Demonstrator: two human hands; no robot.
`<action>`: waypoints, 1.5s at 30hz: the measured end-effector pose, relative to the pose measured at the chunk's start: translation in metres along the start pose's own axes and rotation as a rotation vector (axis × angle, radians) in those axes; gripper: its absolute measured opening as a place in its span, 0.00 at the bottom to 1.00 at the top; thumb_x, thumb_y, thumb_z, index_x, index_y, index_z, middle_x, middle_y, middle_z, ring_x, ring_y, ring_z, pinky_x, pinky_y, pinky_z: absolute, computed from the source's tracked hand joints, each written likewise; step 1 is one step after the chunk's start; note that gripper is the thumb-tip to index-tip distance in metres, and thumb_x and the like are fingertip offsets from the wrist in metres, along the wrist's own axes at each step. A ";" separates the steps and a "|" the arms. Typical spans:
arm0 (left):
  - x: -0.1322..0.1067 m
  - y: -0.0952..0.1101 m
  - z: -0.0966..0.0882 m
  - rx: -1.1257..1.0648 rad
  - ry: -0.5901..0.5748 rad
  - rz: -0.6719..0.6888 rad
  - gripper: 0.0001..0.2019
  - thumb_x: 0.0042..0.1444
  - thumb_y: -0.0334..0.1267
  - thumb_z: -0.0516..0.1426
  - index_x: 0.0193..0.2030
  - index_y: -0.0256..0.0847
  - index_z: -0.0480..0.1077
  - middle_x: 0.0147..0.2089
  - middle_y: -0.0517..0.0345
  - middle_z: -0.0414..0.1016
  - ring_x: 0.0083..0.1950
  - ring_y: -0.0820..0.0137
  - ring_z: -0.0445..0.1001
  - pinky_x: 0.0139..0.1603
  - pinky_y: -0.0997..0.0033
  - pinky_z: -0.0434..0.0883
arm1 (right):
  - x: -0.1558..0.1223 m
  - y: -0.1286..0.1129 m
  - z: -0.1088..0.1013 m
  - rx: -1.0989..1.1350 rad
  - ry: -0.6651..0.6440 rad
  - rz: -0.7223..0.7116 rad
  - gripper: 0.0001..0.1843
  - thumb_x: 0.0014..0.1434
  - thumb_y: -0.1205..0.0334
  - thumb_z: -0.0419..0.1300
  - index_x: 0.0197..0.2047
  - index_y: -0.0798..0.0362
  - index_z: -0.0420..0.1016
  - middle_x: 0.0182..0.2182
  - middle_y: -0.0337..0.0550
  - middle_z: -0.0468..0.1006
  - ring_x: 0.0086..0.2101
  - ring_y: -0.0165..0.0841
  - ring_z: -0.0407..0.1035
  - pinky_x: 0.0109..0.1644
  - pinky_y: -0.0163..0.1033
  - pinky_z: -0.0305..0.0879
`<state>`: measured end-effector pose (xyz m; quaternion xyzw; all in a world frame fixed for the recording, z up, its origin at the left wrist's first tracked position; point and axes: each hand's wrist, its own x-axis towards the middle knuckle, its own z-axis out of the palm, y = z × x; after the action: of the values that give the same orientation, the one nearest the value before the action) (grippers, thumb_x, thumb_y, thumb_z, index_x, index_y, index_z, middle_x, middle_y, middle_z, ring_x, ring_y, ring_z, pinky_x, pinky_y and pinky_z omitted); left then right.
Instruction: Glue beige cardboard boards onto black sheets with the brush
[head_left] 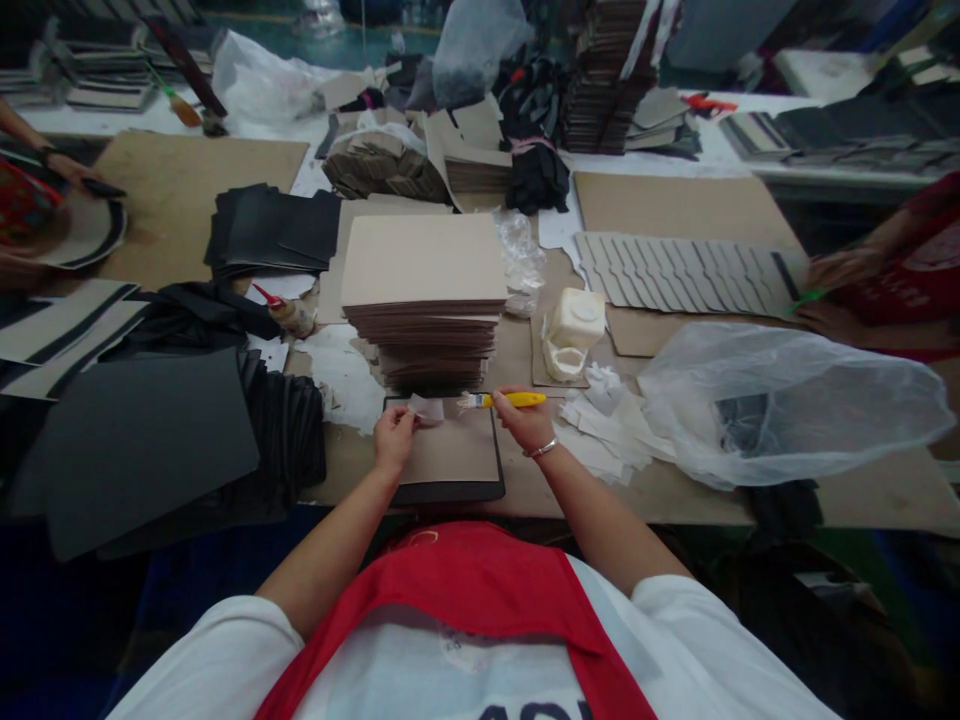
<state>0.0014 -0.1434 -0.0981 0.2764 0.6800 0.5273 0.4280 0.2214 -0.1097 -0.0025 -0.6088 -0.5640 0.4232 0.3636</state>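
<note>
From the left, we have a pile of black sheets (150,430) on the desk (525,490), well apart from our hands. Next comes our left hand (395,437), at the left edge of a beige board (442,458); its fingers are closed in a pinch on the near-left end of a small pale slip (427,409), which reaches rightward over the board. The board lies flat between our hands, straight ahead of our body, upon a dark backing (450,492); its longer side seems to run left to right. Our left hand is the nearer to it, and a tall stack of boards (424,265) stands just beyond.

Right of the slip, the bristles of a yellow brush (517,400) point left toward it, apart from it, the handle running crosswise. Our right hand (529,425), just past the board's right edge, has its fingers curled around that handle. We cannot tell whether the bristles touch the board. Farther right lie white paper scraps (600,440).
</note>
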 end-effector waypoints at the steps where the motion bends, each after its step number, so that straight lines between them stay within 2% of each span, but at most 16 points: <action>1: 0.000 0.000 -0.001 -0.032 0.006 -0.014 0.11 0.42 0.44 0.60 0.27 0.38 0.66 0.26 0.63 0.70 0.29 0.74 0.72 0.35 0.71 0.71 | 0.002 -0.001 0.006 -0.056 -0.019 -0.053 0.14 0.53 0.50 0.56 0.29 0.52 0.74 0.19 0.36 0.72 0.20 0.26 0.66 0.23 0.30 0.60; 4: -0.002 0.003 -0.002 -0.140 0.026 -0.084 0.12 0.39 0.43 0.60 0.27 0.38 0.65 0.26 0.63 0.69 0.29 0.74 0.71 0.35 0.71 0.72 | 0.007 -0.001 0.019 -0.173 -0.068 -0.141 0.14 0.54 0.51 0.56 0.30 0.51 0.75 0.24 0.38 0.76 0.25 0.28 0.69 0.28 0.31 0.62; 10: -0.007 0.015 -0.003 -0.260 0.031 -0.174 0.14 0.37 0.42 0.61 0.27 0.37 0.63 0.27 0.63 0.69 0.30 0.76 0.71 0.38 0.70 0.72 | 0.012 0.004 0.032 -0.300 -0.131 -0.172 0.12 0.53 0.52 0.56 0.29 0.49 0.76 0.26 0.38 0.77 0.27 0.29 0.70 0.31 0.32 0.62; 13: -0.008 0.018 -0.004 -0.287 0.014 -0.188 0.14 0.37 0.43 0.61 0.28 0.38 0.63 0.27 0.62 0.70 0.31 0.75 0.72 0.39 0.68 0.72 | 0.012 0.009 0.020 -0.375 -0.123 -0.169 0.12 0.53 0.52 0.56 0.29 0.49 0.76 0.25 0.37 0.77 0.27 0.29 0.70 0.31 0.32 0.61; 19: -0.009 0.019 -0.003 -0.330 0.013 -0.191 0.14 0.37 0.42 0.61 0.27 0.38 0.62 0.27 0.61 0.71 0.31 0.74 0.73 0.39 0.67 0.72 | 0.008 0.015 -0.022 -0.524 -0.002 -0.176 0.13 0.54 0.52 0.55 0.29 0.49 0.77 0.22 0.37 0.75 0.23 0.28 0.66 0.28 0.32 0.57; 24: -0.010 0.017 -0.002 -0.349 0.016 -0.156 0.13 0.40 0.42 0.60 0.28 0.38 0.62 0.27 0.61 0.71 0.31 0.74 0.73 0.41 0.66 0.72 | 0.002 -0.001 -0.015 -0.379 0.009 -0.200 0.12 0.53 0.52 0.56 0.28 0.49 0.77 0.23 0.38 0.76 0.25 0.28 0.68 0.29 0.32 0.59; 26: -0.011 0.017 -0.001 -0.221 -0.020 -0.087 0.12 0.44 0.44 0.58 0.29 0.39 0.63 0.29 0.60 0.72 0.33 0.72 0.73 0.42 0.64 0.72 | 0.002 -0.009 -0.013 -0.256 0.023 -0.161 0.12 0.52 0.52 0.58 0.28 0.50 0.77 0.21 0.37 0.74 0.23 0.28 0.67 0.27 0.31 0.59; 28: -0.015 0.018 0.003 0.015 -0.111 0.062 0.11 0.50 0.45 0.55 0.33 0.39 0.65 0.33 0.56 0.74 0.38 0.69 0.74 0.45 0.63 0.71 | 0.003 -0.013 -0.020 -0.093 0.078 -0.075 0.12 0.50 0.52 0.59 0.28 0.52 0.76 0.17 0.36 0.72 0.19 0.26 0.64 0.23 0.30 0.58; 30: -0.021 0.019 0.009 0.310 -0.270 0.279 0.13 0.53 0.46 0.53 0.40 0.39 0.67 0.42 0.51 0.75 0.45 0.66 0.73 0.51 0.61 0.68 | 0.004 -0.013 -0.037 0.056 0.185 0.017 0.12 0.49 0.52 0.60 0.27 0.54 0.74 0.14 0.34 0.69 0.16 0.24 0.61 0.19 0.29 0.56; 33: -0.030 0.018 0.020 0.701 -0.520 0.610 0.21 0.55 0.45 0.53 0.53 0.38 0.63 0.56 0.45 0.68 0.57 0.62 0.66 0.59 0.58 0.62 | 0.005 -0.005 -0.070 0.203 0.353 0.070 0.12 0.48 0.53 0.61 0.26 0.55 0.73 0.13 0.32 0.67 0.13 0.21 0.58 0.16 0.27 0.54; 35: -0.033 0.015 0.028 0.894 -0.594 0.754 0.26 0.57 0.46 0.51 0.59 0.35 0.59 0.61 0.42 0.62 0.63 0.61 0.59 0.63 0.57 0.56 | 0.003 0.004 -0.088 0.277 0.432 0.061 0.12 0.49 0.54 0.61 0.26 0.55 0.72 0.13 0.32 0.66 0.13 0.20 0.58 0.15 0.26 0.54; 37: -0.034 0.011 0.037 1.055 -0.604 0.812 0.31 0.58 0.49 0.50 0.63 0.33 0.53 0.66 0.41 0.54 0.67 0.59 0.52 0.65 0.56 0.51 | -0.001 0.012 -0.098 0.333 0.476 0.053 0.12 0.49 0.54 0.60 0.27 0.55 0.72 0.14 0.31 0.66 0.13 0.20 0.58 0.15 0.25 0.54; 39: -0.035 0.008 0.045 1.190 -0.612 0.814 0.35 0.56 0.53 0.50 0.66 0.33 0.49 0.68 0.42 0.47 0.69 0.58 0.45 0.66 0.54 0.46 | -0.005 0.019 -0.101 0.367 0.478 0.051 0.12 0.49 0.54 0.60 0.28 0.55 0.72 0.14 0.31 0.66 0.13 0.20 0.58 0.14 0.25 0.54; 42: -0.037 0.007 0.058 1.318 -0.663 0.795 0.39 0.55 0.58 0.48 0.66 0.34 0.48 0.69 0.43 0.45 0.69 0.58 0.42 0.67 0.51 0.40 | -0.011 0.026 -0.097 0.382 0.445 0.057 0.12 0.49 0.53 0.61 0.28 0.55 0.72 0.14 0.31 0.66 0.13 0.20 0.58 0.14 0.25 0.55; 45: -0.043 0.008 0.071 1.352 -0.701 0.813 0.40 0.54 0.60 0.47 0.66 0.33 0.48 0.69 0.42 0.45 0.70 0.58 0.41 0.67 0.51 0.38 | -0.015 0.029 -0.093 0.379 0.418 0.054 0.12 0.50 0.54 0.60 0.29 0.55 0.73 0.14 0.31 0.66 0.13 0.20 0.59 0.15 0.25 0.56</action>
<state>0.0834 -0.1425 -0.0830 0.8405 0.5248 0.0057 0.1349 0.3186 -0.1245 0.0073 -0.6187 -0.3711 0.3960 0.5681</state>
